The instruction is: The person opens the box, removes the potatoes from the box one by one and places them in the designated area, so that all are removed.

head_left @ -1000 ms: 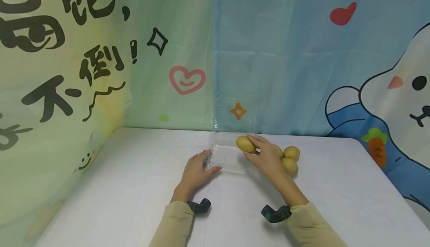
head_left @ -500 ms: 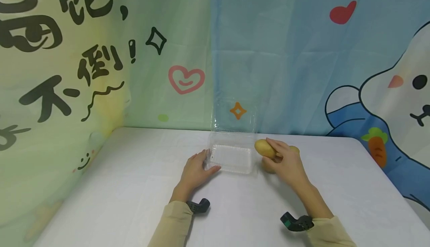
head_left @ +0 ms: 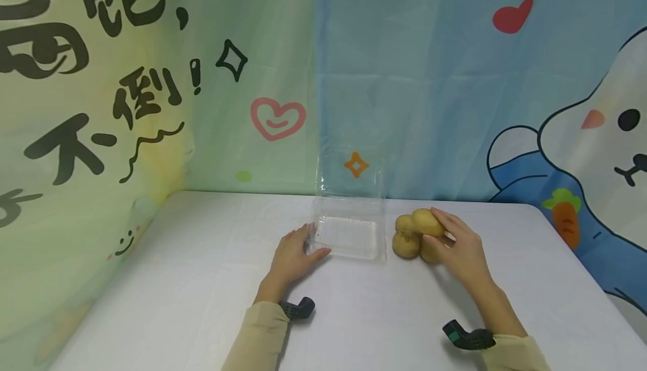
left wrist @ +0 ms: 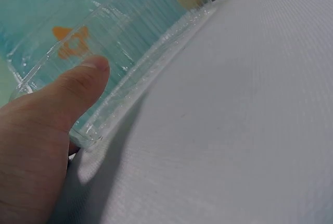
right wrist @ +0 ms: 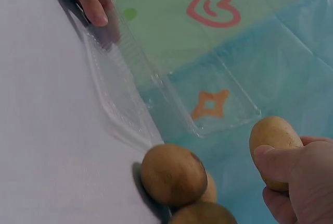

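Note:
A clear plastic box with its hinged lid raised stands on the white table, and nothing lies inside it. My left hand grips the box at its left side, the thumb over the near wall in the left wrist view. To the right of the box, my right hand pinches a yellow potato between thumb and fingers. In the right wrist view this held potato is up off the table. Just below and left of it sit several other potatoes, partly hidden by it and the hand.
The white tabletop spreads around both hands. A printed curtain rises right behind the table's back edge, close to the raised lid. Dark wrist cameras sit on both sleeves.
My right hand has carried the potato rightward, from above the box to over the other potatoes. My left hand stays on the box, which has not moved.

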A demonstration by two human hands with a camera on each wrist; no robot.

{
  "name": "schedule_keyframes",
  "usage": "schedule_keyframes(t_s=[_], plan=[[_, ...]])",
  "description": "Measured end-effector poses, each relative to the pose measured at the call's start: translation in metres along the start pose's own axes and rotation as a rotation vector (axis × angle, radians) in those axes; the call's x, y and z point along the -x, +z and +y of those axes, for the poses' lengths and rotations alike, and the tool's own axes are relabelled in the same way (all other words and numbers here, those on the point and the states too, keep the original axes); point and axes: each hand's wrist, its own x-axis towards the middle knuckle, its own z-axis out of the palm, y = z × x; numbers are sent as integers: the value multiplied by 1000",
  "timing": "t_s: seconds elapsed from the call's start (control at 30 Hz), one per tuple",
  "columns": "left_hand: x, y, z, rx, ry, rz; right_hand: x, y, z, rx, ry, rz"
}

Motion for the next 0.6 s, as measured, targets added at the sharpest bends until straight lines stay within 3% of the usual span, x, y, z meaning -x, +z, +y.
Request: schedule_keyframes(t_s=[0.23,0.6], plan=[[1,-1,1,5,17,6,8,-15,17,12,84,16],[2,-3,3,17,6,-1,22,-27,49,93,93,-2]])
